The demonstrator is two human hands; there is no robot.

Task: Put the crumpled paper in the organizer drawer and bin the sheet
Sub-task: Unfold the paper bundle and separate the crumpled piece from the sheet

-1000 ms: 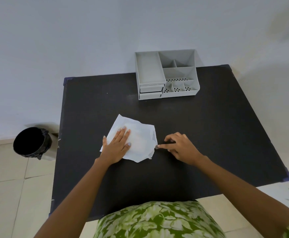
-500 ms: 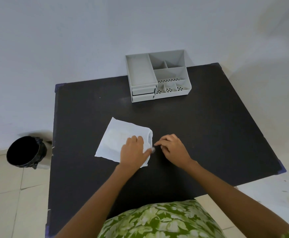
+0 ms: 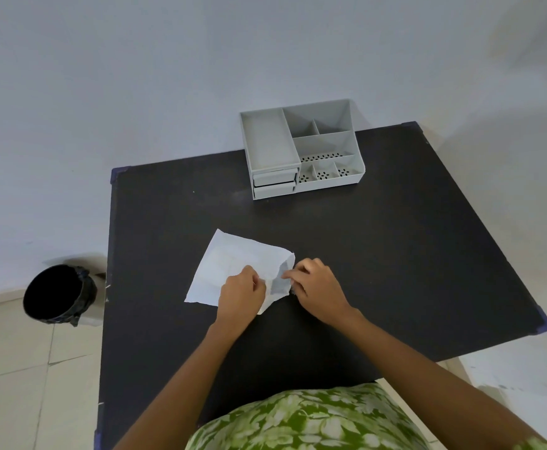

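Note:
A white paper sheet [image 3: 230, 271] lies near the middle of the black table [image 3: 395, 254]. Its right edge is lifted and creased. My left hand [image 3: 241, 292] pinches the sheet near that lifted edge. Just right of it, my right hand [image 3: 314, 285] grips the same edge with its fingertips. At the back of the table stands the grey organizer [image 3: 301, 149], with two shut drawers [image 3: 274, 183] at its front left. No separate crumpled paper can be seen.
A black bin [image 3: 56, 292] with a dark liner stands on the tiled floor left of the table. A pale wall rises behind the table. My green patterned top shows at the bottom edge.
My left hand slid from flat on the sheet's middle to its right edge and closed on it. My right hand moved in and took the edge, which now lifts off the table.

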